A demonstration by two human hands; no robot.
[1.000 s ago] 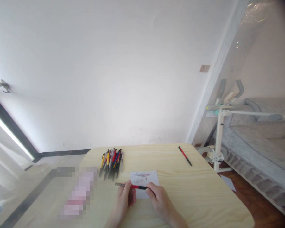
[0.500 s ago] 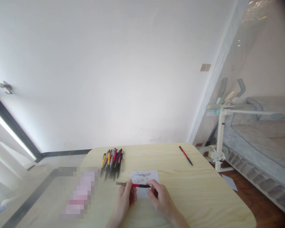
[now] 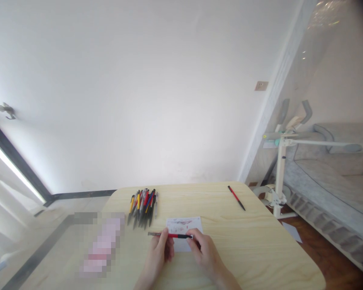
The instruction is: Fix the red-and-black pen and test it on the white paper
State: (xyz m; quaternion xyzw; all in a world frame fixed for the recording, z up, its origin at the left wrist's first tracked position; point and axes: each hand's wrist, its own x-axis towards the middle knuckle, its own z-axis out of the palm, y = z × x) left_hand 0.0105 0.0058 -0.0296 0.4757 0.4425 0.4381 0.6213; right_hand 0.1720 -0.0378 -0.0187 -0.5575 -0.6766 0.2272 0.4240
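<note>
A red pen [image 3: 175,236] with a black grip lies level between my hands, above a sheet of paper. My left hand [image 3: 159,249] pinches it near the middle, and its clear end sticks out to the left. At the black end, the thumb and forefinger of my right hand [image 3: 206,251] close around the tip, which they partly cover. Beneath the pen, the white paper [image 3: 182,245] carries dark and reddish scribbles across its upper half. My two forearms come in from the bottom edge.
A bunch of several pens [image 3: 142,207] in yellow, red, blue and black lies at the table's back left. One red and black pen [image 3: 237,198] lies alone at the back right. The wooden table [image 3: 260,245] has rounded corners; exercise equipment [image 3: 280,173] stands beyond its right edge.
</note>
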